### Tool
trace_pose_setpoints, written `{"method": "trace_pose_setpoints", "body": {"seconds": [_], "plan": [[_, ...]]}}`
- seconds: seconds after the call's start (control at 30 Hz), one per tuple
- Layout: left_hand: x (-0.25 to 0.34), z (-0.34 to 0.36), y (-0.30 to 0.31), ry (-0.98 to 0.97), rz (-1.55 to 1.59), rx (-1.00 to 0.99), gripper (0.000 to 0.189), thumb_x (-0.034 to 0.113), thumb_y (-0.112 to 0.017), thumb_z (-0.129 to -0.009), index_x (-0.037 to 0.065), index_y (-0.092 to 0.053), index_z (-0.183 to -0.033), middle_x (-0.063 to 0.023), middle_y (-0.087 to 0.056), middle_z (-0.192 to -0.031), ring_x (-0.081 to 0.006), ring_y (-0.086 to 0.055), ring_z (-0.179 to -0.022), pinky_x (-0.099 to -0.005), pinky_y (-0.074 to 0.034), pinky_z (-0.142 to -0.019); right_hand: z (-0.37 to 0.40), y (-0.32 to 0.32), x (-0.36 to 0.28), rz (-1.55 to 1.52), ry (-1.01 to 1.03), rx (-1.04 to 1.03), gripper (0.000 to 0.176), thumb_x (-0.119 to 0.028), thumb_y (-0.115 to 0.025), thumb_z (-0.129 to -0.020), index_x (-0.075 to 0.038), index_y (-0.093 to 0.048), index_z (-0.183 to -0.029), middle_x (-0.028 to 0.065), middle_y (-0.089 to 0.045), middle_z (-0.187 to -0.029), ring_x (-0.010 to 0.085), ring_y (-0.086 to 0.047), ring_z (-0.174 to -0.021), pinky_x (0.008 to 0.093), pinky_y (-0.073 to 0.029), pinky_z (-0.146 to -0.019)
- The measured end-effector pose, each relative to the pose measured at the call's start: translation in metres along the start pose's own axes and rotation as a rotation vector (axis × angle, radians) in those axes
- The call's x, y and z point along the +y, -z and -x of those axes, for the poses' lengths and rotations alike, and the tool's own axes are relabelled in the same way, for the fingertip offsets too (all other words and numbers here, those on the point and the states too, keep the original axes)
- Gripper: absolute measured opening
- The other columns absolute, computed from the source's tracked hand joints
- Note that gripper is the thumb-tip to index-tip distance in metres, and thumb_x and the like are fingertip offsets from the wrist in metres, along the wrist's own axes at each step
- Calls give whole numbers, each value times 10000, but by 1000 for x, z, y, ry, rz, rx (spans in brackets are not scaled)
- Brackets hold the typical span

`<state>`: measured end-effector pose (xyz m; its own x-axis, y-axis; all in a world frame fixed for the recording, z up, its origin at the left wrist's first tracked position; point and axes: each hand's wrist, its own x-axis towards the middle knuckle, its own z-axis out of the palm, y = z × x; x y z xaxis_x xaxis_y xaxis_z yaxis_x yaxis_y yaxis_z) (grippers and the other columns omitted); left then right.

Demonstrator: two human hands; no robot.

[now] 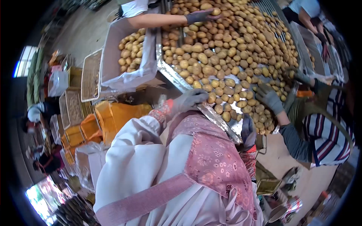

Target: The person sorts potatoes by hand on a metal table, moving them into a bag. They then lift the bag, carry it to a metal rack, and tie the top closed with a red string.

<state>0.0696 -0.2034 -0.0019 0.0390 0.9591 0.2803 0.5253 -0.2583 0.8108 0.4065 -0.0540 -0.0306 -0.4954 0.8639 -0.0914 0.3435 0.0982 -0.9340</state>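
My left hand [189, 100], in a grey glove, lies over the metal edge of the sorting table, its fingers stretched toward the potatoes [228, 90]. No potato shows in it. My right hand [248, 130], also gloved, is at the near corner of the table beside a cluster of potatoes. Its fingers point up and away from me, and nothing can be seen in them. Potatoes of mixed size cover most of the metal table [174, 77], with some bare shiny metal between those closest to me.
At right, a co-worker in a striped shirt [328, 124] has a gloved hand [269, 98] on the potatoes. Another person's gloved hand [203, 16] reaches in from the far left. A lined bin [109, 71] of potatoes and orange sacks [117, 116] stand left.
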Motion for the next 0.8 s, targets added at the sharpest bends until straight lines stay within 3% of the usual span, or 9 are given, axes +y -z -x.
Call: {"method": "trace_pose_setpoints", "body": {"seconds": [0.1,0.17,0.33,0.37,0.43,0.53,0.6,0.67,0.8], "plan": [[25,45,12,708,694,160,425,124,-676,-815,25,-561,-1212,-171,-588,-1076,-363,-596,-940,-392,-492,-858,-19,-32,-18,197,258,-86,345,-88,-527,-951,13,-552,-1280,179,-625,-1218,282,-606,-1092,367,-468,-948],[16,85,13,218,-186,267,408,115,-668,-829,40,-552,-1213,-156,-602,-1044,-350,-597,-928,-400,-495,-848,-29,-39,1,462,527,-227,451,-88,-590,-861,-45,-548,-1309,254,-585,-1255,427,-568,-1128,456,-449,-979],[26,212,60,365,-277,176,229,50,-622,-833,60,-588,-1059,-125,-574,-912,-293,-574,-801,-388,-487,-720,-30,-15,16,587,556,-449,496,-162,-615,-847,-43,-540,-1322,257,-507,-1361,428,-499,-1231,461,-415,-1021],[40,232,87,703,-33,162,150,66,-617,-844,61,-585,-990,-108,-592,-940,-263,-575,-798,-355,-482,-706,-30,-9,21,463,527,-401,478,-130,-618,-850,-39,-550,-1314,248,-516,-1355,396,-504,-1238,439,-423,-1014],[-15,326,118,483,959,991,349,395,-532,-959,75,-604,-1077,-23,-621,-961,-139,-614,-849,-270,-531,-718,-31,5,15,525,406,-369,458,-203,-561,-901,-20,-521,-1319,272,-517,-1329,445,-492,-1230,454,-402,-1041],[39,307,176,386,1288,1865,347,384,-530,-969,77,-599,-1116,-44,-633,-1056,-183,-630,-947,-324,-545,-866,-37,8,33,523,299,-307,418,-159,-540,-923,15,-515,-1302,258,-527,-1303,425,-508,-1214,446,-403,-1045],[-3,330,167,702,1018,1734,425,387,-525,-974,69,-546,-1255,-60,-614,-1169,-224,-620,-1043,-345,-523,-968,-33,-5,30,427,329,-152,423,-149,-552,-918,24,-514,-1303,220,-523,-1329,362,-528,-1196,428,-409,-1037],[-14,276,127,940,1127,1173,366,460,-495,-983,122,-585,-1089,-2,-607,-957,-160,-594,-843,-289,-475,-737,-20,-26,29,92,288,-149,389,-151,-556,-915,-9,-538,-1277,156,-533,-1326,294,-547,-1157,378,-445,-975],[-1,138,60,1209,928,313,512,513,-455,-995,50,-607,-1154,-10,-642,-934,-127,-611,-802,-243,-469,-659,25,-10,23,668,330,-246,408,-174,-601,-831,-90,-578,-1230,218,-414,-1466,384,-575,-1145,426,-486,-893]]}}
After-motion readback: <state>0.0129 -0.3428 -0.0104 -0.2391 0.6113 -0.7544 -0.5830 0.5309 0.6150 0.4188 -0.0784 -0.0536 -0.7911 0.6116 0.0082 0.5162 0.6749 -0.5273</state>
